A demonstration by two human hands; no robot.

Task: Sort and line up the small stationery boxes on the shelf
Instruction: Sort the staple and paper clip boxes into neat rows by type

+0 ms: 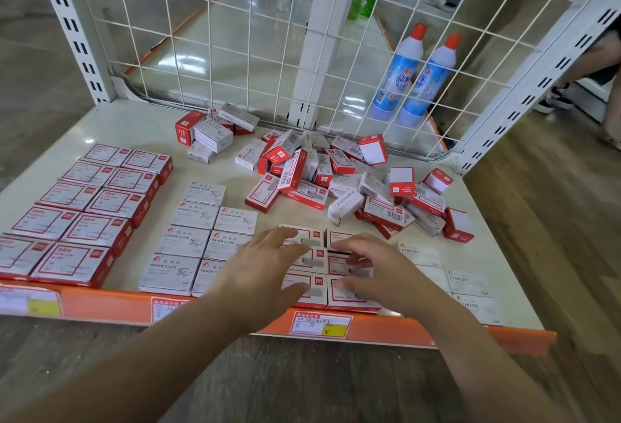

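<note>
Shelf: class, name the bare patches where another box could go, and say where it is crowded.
Bare: back left corner of the shelf, behind the red boxes; the strip between them and the paper clips boxes. Crowded: the pile back right.

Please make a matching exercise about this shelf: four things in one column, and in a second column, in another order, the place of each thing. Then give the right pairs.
Things
1. red-bordered paper clip boxes
2. white PAPER CLIPS boxes
3. white STAPLES boxes
4. unsorted pile

Places
A. loose heap toward the back of the shelf, in front of the wire grid
B. rows at the far left
C. rows at the front right, right of the right hand
D. rows just left of the left hand

Pairs: 1-B, 2-D, 3-C, 4-A
</note>
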